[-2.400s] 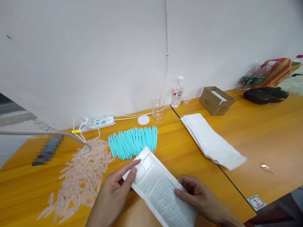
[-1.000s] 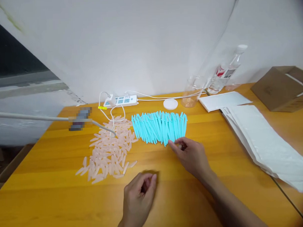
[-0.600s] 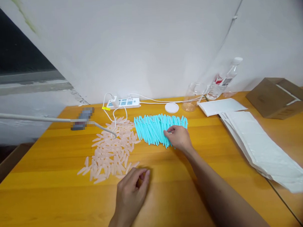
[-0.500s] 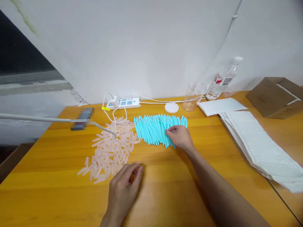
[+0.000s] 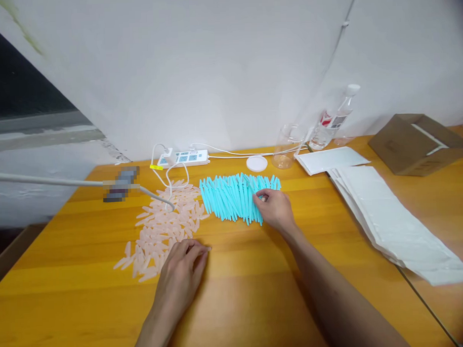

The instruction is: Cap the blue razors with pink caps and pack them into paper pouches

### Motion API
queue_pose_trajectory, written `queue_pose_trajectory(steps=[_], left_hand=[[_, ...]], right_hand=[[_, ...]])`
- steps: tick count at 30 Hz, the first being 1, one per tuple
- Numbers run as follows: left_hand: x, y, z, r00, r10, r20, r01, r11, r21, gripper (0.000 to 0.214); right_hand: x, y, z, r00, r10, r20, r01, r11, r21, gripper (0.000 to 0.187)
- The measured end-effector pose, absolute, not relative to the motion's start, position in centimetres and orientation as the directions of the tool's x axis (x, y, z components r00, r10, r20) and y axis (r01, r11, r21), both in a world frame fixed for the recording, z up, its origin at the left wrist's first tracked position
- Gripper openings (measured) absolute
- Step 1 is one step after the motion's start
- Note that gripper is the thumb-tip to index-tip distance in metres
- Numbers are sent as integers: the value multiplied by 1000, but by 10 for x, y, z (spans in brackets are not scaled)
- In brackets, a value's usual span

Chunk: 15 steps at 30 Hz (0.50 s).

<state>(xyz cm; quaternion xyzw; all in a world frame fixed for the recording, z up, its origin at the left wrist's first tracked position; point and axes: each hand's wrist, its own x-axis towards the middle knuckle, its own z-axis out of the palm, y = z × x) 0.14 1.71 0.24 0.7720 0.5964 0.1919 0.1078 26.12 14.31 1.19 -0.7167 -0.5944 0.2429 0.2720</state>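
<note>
Status: we see the right hand (image 5: pixel 275 208) on the right end of the teal sticks (image 5: pixel 227 200), thumb and index pinched narrow on one stick. Sticks lie fanned in a row on the table (image 5: pixel 258 294), about centre. Left hand (image 5: pixel 181 275) lies palm down nearer us, fingers half curled, tips at the near right edge of the pink caps (image 5: pixel 163 227); we can't tell whether it grips a cap. Caps lie loose just left of the sticks. Grey cable (image 5: pixel 45 180) comes in from the left and ends on the caps' far edge. Power strip (image 5: pixel 183 157) sits at the wall behind them. Behind the sticks: white lid (image 5: pixel 257 163), clear cup (image 5: pixel 283 147), bottle (image 5: pixel 334 120). White pouches (image 5: pixel 393 223) are stacked well to the right, with a cardboard box (image 5: pixel 408 144) beyond them.
</note>
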Motion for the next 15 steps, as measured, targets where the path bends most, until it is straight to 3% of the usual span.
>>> queue_pose_trajectory(steps=[2, 4, 7, 10, 15], left_hand=[[4, 15, 7, 194, 972, 135, 844, -236, 481, 22], [5, 12, 11, 154, 983, 101, 830, -184, 527, 24], [0, 9, 10, 121, 986, 113, 836, -163, 524, 29], [-7, 12, 5, 176, 974, 141, 865, -221, 450, 31], [0, 29, -1, 325, 936, 138, 894, -351, 279, 31]], right_hand=[[273, 131, 22, 136, 990, -21, 623, -102, -776, 29], [288, 111, 30, -19, 996, -86, 460, -67, -885, 32], [310, 75, 35, -351, 881, -318, 290, -220, -931, 38], [318, 49, 28, -418, 813, -405, 352, -266, -897, 40], [312, 44, 10, -452, 849, -273, 420, -68, -905, 38]])
